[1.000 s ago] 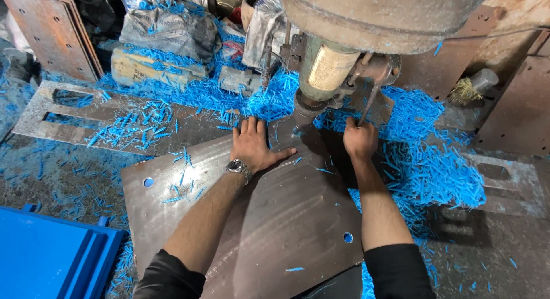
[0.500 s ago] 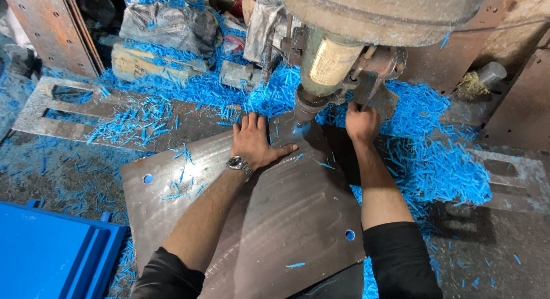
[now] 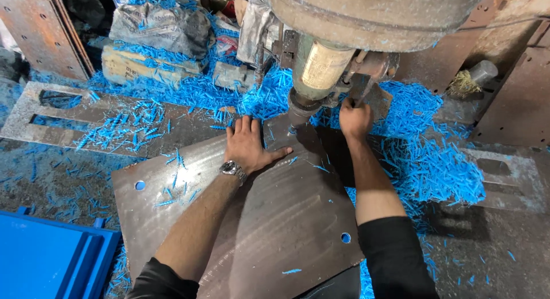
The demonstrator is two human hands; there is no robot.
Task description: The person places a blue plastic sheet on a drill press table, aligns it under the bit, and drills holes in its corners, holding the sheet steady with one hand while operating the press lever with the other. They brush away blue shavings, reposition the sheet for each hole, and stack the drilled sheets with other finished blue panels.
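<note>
A large brown steel plate (image 3: pixel 275 219) with round holes lies under a rusty drilling machine (image 3: pixel 366 18). My left hand (image 3: pixel 249 144), with a wristwatch, rests flat and spread on the plate just left of the machine's spindle (image 3: pixel 303 101). My right hand (image 3: pixel 355 118) is closed around the machine's metal lever (image 3: pixel 362 87) to the right of the spindle. The spindle tip stands at the plate's far edge.
Blue plastic-like shavings (image 3: pixel 424 155) cover the floor around the machine. A cut-out steel plate (image 3: pixel 69 118) lies at left, rusty plates (image 3: pixel 46 35) lean at the back left, more plates (image 3: pixel 521 104) at right. A blue metal part (image 3: pixel 46 259) sits at bottom left.
My right hand has risen slightly with the lever. My left hand stays flat on the plate. The view has shifted a little.
</note>
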